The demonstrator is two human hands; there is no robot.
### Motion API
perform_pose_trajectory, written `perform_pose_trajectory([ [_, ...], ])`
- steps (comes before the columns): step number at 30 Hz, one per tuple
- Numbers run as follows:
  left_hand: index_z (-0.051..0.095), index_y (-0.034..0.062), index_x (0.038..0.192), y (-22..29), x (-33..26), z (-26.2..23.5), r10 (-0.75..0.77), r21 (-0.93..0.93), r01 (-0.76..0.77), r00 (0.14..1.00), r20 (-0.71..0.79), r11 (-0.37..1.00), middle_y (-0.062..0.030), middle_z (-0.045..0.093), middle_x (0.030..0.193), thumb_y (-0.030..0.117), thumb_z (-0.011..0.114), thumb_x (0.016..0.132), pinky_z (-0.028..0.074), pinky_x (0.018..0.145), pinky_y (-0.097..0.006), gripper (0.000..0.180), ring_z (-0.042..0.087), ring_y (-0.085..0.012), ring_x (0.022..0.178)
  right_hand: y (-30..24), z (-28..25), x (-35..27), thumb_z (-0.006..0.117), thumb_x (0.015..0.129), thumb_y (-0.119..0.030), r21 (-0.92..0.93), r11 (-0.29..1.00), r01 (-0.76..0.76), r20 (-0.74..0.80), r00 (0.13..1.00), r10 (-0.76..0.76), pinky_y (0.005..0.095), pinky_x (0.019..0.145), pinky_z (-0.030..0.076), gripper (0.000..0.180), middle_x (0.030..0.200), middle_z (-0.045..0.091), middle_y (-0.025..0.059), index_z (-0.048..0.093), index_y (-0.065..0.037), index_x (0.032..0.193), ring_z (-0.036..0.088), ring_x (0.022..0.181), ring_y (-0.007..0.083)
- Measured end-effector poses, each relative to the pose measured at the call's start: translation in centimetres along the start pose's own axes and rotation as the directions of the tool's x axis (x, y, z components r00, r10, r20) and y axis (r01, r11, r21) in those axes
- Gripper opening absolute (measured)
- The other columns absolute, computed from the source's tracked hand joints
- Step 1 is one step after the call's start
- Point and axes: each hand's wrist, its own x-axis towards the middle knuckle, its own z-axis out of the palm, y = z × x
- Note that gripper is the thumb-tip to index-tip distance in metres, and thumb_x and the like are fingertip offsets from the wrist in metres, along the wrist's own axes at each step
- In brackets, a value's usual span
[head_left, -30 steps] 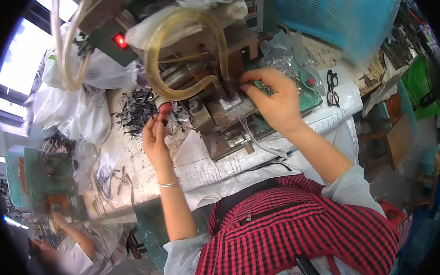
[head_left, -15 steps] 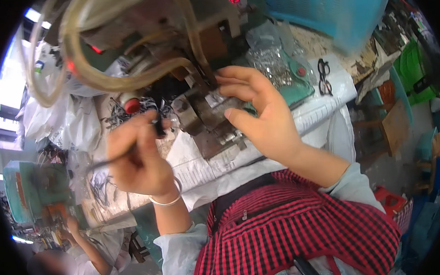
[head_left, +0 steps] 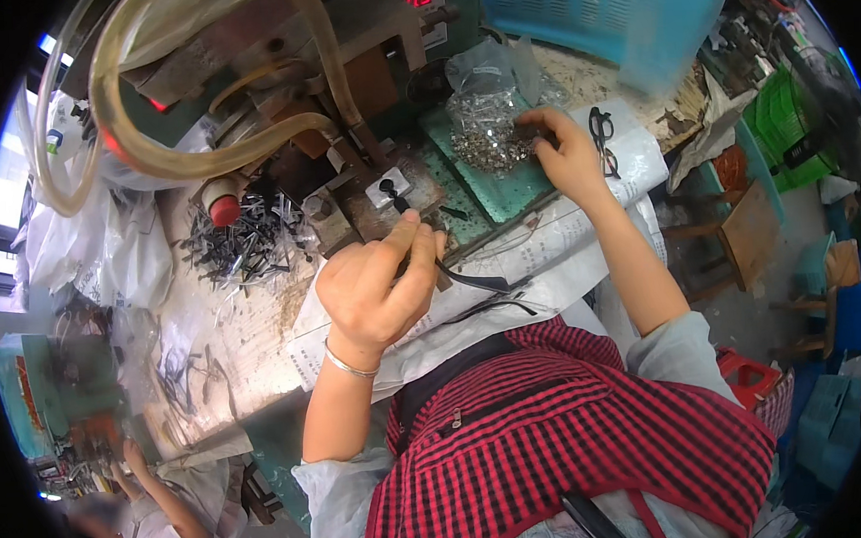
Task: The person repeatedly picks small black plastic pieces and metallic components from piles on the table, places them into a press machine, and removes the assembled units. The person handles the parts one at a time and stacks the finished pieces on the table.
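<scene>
My left hand (head_left: 378, 286) pinched a thin black strip (head_left: 470, 279) just before the press (head_left: 345, 127), ready for feeding; my right hand (head_left: 565, 150), fingers curled, dug into the small metal parts (head_left: 490, 147) beside the press.

Small workshop: a bench-mounted press machine (head_left: 344, 108) with hoses (head_left: 152, 157), piles of metal parts (head_left: 239, 245), plastic crates (head_left: 612, 16), cluttered workbench (head_left: 230, 348).
</scene>
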Motion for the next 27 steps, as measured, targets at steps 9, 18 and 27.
perform_pose_trajectory([
  [9,0.074,0.0045,0.096,0.5,-1.4,0.2,-0.125,-0.075,0.125,0.992,0.009,0.989,-0.0105,0.075,0.099,0.007,0.083,0.077,0.047,0.050,-0.028,0.022,0.063,-0.0150,0.061,0.4,1.9,-2.7,0.073,0.081,-0.014,-0.456,0.889,0.038,0.097,0.995,0.008,0.0460,0.081,0.051,0.008,0.088,0.066,0.0131,0.073,-0.007,0.085,0.064,0.091,0.0354],
  [18,0.067,0.0007,0.098,3.5,-5.9,-13.4,-0.544,0.094,0.659,0.685,-0.483,0.746,-0.0121,0.073,0.093,-0.008,0.067,0.094,0.054,0.071,-0.030,0.010,0.065,-0.0182,0.079,0.8,1.8,-2.8,0.069,0.093,-0.007,-0.150,0.987,-0.056,-0.029,0.998,0.052,0.0326,0.079,0.054,0.016,0.096,0.072,0.0108,0.071,-0.002,0.108,0.069,0.083,0.0223],
  [27,0.075,0.0077,0.095,-13.2,-19.5,-11.1,-0.761,0.607,0.521,0.605,0.233,0.600,-0.0129,0.065,0.100,0.001,0.071,0.079,0.051,0.082,-0.044,0.018,0.061,-0.0360,0.092,-1.3,3.7,-0.5,0.071,0.088,-0.011,-0.329,0.930,0.164,-0.056,0.980,-0.193,0.0441,0.079,0.052,0.012,0.091,0.071,0.0120,0.076,-0.007,0.099,0.067,0.088,0.0350],
])
